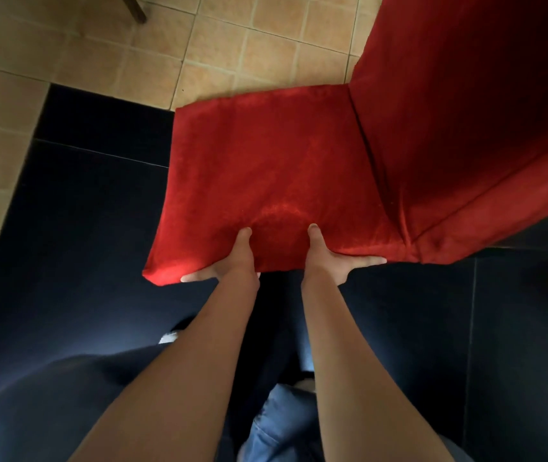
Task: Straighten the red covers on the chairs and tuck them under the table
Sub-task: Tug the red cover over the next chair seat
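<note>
Gripping the near edge of the seat, the left hand (229, 261) and the right hand (329, 258) both held the red velvet-like chair cover (276, 175), each with the thumb pressed on top and the fingers curled under the edge. The covered chair stood just beyond the hands, its backrest rising to the right of the grip, over beige floor tiles (105, 45) and dark floor tiles (75, 201).

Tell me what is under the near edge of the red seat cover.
Fingers of the left hand and right hand reach under the red seat cover, thumbs on top. Below lies dark floor. The chair frame and legs are covered, so unseen.
</note>
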